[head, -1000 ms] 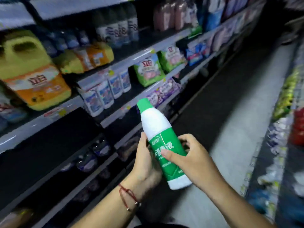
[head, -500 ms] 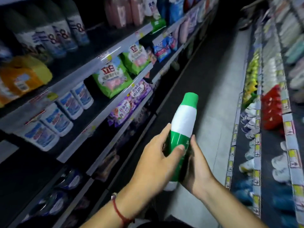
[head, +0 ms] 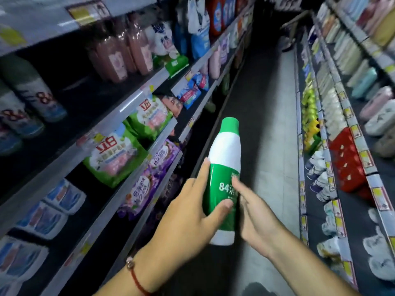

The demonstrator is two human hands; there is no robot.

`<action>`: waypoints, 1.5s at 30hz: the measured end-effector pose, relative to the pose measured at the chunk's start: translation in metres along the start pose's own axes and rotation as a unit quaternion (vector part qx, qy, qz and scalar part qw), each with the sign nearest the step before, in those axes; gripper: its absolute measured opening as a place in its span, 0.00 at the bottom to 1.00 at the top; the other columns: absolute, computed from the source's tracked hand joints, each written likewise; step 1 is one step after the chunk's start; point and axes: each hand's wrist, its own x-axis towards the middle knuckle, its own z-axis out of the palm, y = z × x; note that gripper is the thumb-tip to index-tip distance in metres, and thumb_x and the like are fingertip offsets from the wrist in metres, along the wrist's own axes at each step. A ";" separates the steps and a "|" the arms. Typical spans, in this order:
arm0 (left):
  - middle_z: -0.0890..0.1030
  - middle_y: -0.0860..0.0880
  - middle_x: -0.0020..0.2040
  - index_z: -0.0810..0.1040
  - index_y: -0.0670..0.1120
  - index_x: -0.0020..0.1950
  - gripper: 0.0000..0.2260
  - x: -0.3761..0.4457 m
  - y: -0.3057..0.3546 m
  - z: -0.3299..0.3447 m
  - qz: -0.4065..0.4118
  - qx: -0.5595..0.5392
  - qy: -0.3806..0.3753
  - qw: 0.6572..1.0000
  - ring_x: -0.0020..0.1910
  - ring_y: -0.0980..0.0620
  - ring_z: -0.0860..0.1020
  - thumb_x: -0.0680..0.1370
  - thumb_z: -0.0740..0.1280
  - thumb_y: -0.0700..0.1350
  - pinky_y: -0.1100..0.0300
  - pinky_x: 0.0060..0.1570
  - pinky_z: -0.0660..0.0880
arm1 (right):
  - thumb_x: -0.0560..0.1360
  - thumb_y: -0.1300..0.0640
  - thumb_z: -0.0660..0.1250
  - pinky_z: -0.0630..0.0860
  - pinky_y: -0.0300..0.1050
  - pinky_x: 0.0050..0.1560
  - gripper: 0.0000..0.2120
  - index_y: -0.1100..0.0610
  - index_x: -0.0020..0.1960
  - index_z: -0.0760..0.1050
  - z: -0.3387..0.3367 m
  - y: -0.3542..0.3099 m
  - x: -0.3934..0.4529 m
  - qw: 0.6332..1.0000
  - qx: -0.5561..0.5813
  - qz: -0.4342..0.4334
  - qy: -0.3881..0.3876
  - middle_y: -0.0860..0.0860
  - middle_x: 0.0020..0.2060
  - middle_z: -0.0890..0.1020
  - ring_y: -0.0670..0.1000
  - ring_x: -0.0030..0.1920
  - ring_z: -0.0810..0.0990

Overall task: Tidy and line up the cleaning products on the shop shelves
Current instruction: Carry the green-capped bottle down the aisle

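Green-and-white bottle (head: 224, 167) held mid-aisle over the floor (head: 275, 129), cap up, tilted slightly right, clear of the shelves (head: 136, 99) on the left. Left hand (head: 192, 216) grips its lower body, thumb across the "84" label. Right hand (head: 254, 212): straight fingers (head: 239, 184) rest against the label, not wrapped round. Red cord (head: 136, 280) on left wrist.

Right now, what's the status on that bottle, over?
Left hand grips green-and-white bottle. Right hand touches its label side. Bottle upright over aisle, off shelves. Nothing blocking.
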 end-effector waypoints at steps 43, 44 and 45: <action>0.74 0.42 0.65 0.42 0.48 0.82 0.44 0.245 0.013 -0.346 -0.169 0.308 0.632 0.691 0.56 0.43 0.78 0.78 0.71 0.48 0.47 0.54 0.78 | 0.73 0.48 0.76 0.76 0.55 0.65 0.22 0.50 0.64 0.75 0.421 -0.283 0.272 0.706 -0.411 -0.370 -0.443 0.48 0.56 0.83 0.52 0.57 0.81; 0.71 0.41 0.66 0.41 0.46 0.82 0.43 0.247 0.007 -0.348 -0.210 0.339 0.620 0.675 0.57 0.40 0.77 0.79 0.69 0.48 0.45 0.54 0.78 | 0.72 0.47 0.76 0.76 0.55 0.65 0.22 0.49 0.64 0.75 0.426 -0.276 0.281 0.709 -0.411 -0.366 -0.441 0.49 0.56 0.84 0.53 0.57 0.81; 0.67 0.41 0.68 0.41 0.45 0.82 0.41 0.249 0.001 -0.349 -0.237 0.376 0.607 0.658 0.58 0.39 0.76 0.80 0.67 0.48 0.47 0.53 0.77 | 0.72 0.47 0.75 0.77 0.54 0.64 0.22 0.48 0.64 0.75 0.430 -0.269 0.289 0.711 -0.412 -0.366 -0.436 0.49 0.56 0.84 0.53 0.56 0.82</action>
